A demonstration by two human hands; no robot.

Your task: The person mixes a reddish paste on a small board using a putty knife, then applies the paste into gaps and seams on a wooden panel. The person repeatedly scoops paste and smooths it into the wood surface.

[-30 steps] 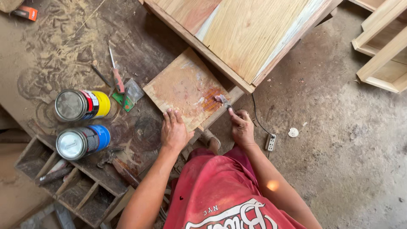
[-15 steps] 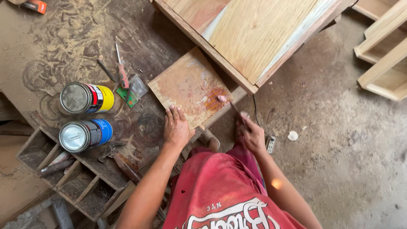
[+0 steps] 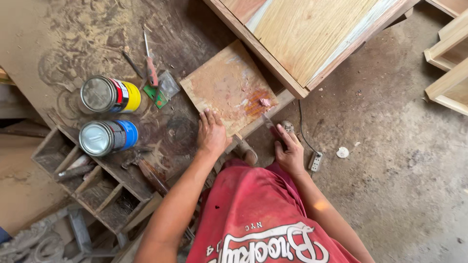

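rough plywood square (image 3: 225, 87), left hand (image 3: 212, 134) fingers flat on it, right hand (image 3: 291, 152) fingers gripping putty knife (image 3: 269, 123)

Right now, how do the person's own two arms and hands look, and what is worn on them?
Both arms are bare from above the elbow down: no sleeves, gloves, watch or rings show. The left hand and right hand carry dusty smears. The arms come out of a red sleeveless shirt with white lettering, stained with pale dust.

Rough stained wooden board (image 3: 225, 87), shiny metal-topped cans (image 3: 97, 94)
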